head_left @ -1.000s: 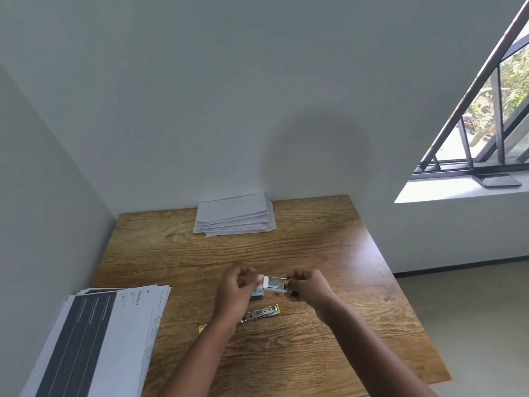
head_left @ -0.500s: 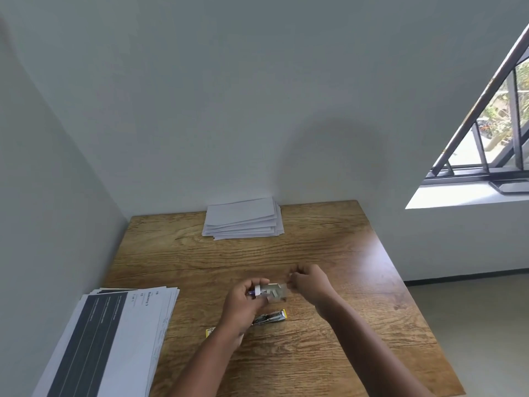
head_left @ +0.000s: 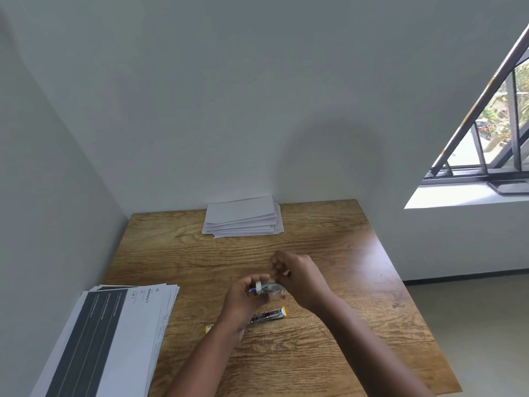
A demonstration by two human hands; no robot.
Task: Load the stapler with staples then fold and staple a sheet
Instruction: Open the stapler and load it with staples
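Above the wooden surface [head_left: 329, 239] the left hand [head_left: 243, 299] grips a small staple box [head_left: 270, 289], fingers curled round it. The right hand [head_left: 297, 270] hovers just beside it, fingers clenched — whether they pinch anything I cannot tell. The stapler [head_left: 267, 315] lies below the hands, near the printed sheets [head_left: 108, 333] — folded white papers [head_left: 243, 217] sit at the far edge.

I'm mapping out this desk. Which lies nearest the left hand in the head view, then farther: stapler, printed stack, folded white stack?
1. Stapler: on the table just under the left hand, toward the person.
2. Printed stack: at the table's near left edge.
3. Folded white stack: at the far edge, against the wall.
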